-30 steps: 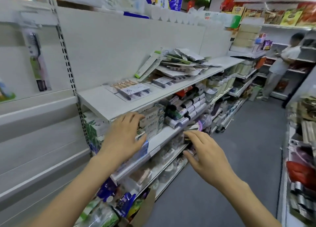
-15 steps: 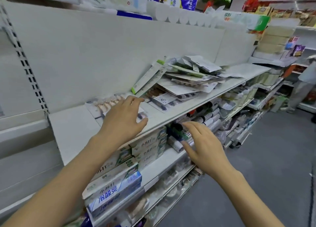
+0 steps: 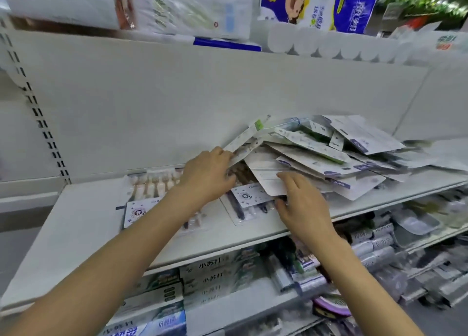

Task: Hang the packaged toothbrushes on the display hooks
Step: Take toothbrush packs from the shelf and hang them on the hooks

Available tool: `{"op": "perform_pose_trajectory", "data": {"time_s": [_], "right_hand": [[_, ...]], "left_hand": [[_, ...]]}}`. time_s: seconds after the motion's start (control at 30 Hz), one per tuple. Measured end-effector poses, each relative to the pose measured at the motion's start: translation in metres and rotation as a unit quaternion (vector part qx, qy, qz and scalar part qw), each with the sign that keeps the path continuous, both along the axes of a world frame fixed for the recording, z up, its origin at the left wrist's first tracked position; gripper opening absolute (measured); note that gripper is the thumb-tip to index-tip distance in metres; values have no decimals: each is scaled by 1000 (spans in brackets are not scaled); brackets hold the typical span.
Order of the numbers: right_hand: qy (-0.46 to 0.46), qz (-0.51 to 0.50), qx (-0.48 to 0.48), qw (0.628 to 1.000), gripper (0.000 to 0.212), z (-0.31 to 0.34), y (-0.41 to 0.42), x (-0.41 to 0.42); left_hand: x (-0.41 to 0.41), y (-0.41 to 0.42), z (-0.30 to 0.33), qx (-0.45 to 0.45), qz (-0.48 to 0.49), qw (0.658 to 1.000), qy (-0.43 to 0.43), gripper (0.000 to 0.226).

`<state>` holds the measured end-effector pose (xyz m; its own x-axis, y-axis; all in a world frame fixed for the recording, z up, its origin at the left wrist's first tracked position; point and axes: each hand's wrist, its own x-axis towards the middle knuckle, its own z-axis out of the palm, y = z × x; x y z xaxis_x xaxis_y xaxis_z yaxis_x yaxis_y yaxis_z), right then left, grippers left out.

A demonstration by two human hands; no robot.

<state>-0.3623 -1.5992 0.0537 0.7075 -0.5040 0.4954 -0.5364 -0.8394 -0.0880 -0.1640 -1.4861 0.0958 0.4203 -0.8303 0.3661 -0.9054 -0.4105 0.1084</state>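
A loose pile of packaged toothbrushes is lying heaped on a white metal shelf, its flat cardboard-backed packs fanned at all angles, mostly white with dark blue labels and a few green accents. A long narrow pack at the pile's left edge is being pinched by the fingers of the left hand, its green-tipped end tilted up toward the plain white back panel. The right hand is being laid on the front of the pile, fingers spread and fairly straight over a white card pack; whether the thumb is hooked under it cannot be told. Two clear blister multipacks are lying flat on the shelf just left of the pile: one with pale brush handles partly hidden under the left forearm, one with dark handles between the two hands. Boxed toothpaste is being shown stacked on the shelf below, and wrapped paper goods on the shelf above. A slotted upright is standing at the far left. Compared with half a second earlier, both hands are being seen farther in: the left, then resting on the pale multipack, is now at the pile, and the right, then below the shelf edge, is now on the packs.
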Motion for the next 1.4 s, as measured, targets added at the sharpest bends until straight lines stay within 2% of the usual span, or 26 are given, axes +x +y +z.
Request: {"op": "perform_pose_trajectory", "data": {"time_s": [0.17, 0.33, 0.4, 0.47, 0.6, 0.83, 0.93, 1.03, 1.13, 1.2, 1.23, 1.3, 1.33, 1.37, 1.4], "right_hand": [[19, 30, -19, 999, 57, -5, -25, 12], [0, 60, -90, 994, 71, -8, -35, 18], [-31, 84, -100, 991, 66, -8, -40, 15], [-74, 112, -111, 985, 46, -5, -41, 11], [-125, 181, -88, 971, 43, 6, -41, -1], [-146, 256, -31, 955, 50, 6, -46, -22], [-156, 285, 27, 945, 50, 9, -54, -34], [-199, 292, 152, 923, 53, 22, -55, -48], [-272, 314, 265, 870, 53, 37, -46, -58], [-335, 295, 320, 836, 59, 40, -46, -60], [-354, 279, 337, 827, 48, 37, -51, -59], [-379, 253, 385, 803, 9, 38, -62, -57], [-387, 246, 411, 788, 14, 40, -67, -54], [-390, 242, 430, 777, 7, 41, -72, -51], [-398, 240, 444, 766, 17, 45, -74, -47]], "left_hand": [[2, -26, -11, -31, 27, 998, -37, 42], [4, -35, -9, -97, 55, 993, -41, 26], [9, -34, -8, -124, 49, 991, -26, 25], [17, -32, -8, -140, 45, 989, -12, 24], [26, -29, -5, -168, 50, 985, 8, 21], [34, -23, 1, -181, 77, 980, 42, 21], [32, -22, 0, -183, 76, 979, 52, 21], [29, -23, -1, -193, 68, 977, 59, 20], [28, -24, -1, -194, 63, 977, 64, 18], [26, -24, 0, -194, 56, 977, 72, 17], [24, -25, 0, -192, 52, 977, 77, 15], [22, -26, 0, -190, 44, 977, 81, 14], [21, -26, 0, -190, 40, 977, 83, 14], [21, -26, 0, -193, 38, 977, 85, 14], [21, -26, 0, -197, 36, 976, 90, 12]]}}
